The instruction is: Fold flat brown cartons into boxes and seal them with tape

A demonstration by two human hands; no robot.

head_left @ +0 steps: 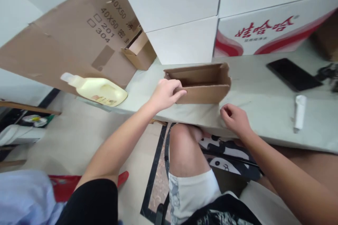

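Note:
A small open-topped cardboard box stands on the table in front of me, and no contents show inside the part I can see. My left hand grips its left end, the thumb over the near wall and the fingers closed at the rim. Just off the box's near right corner, my right hand rests by the table edge with its fingers curled in. Whether something small sits in those curled fingers is hidden. To the left, a pale yellow bottle with a whitish cap stands on the table.
White cartons are stacked behind the table, one with red lettering. A large cardboard sheet leans at the left, beside another small box. On the right lie a black phone and a white utility-knife-like tool.

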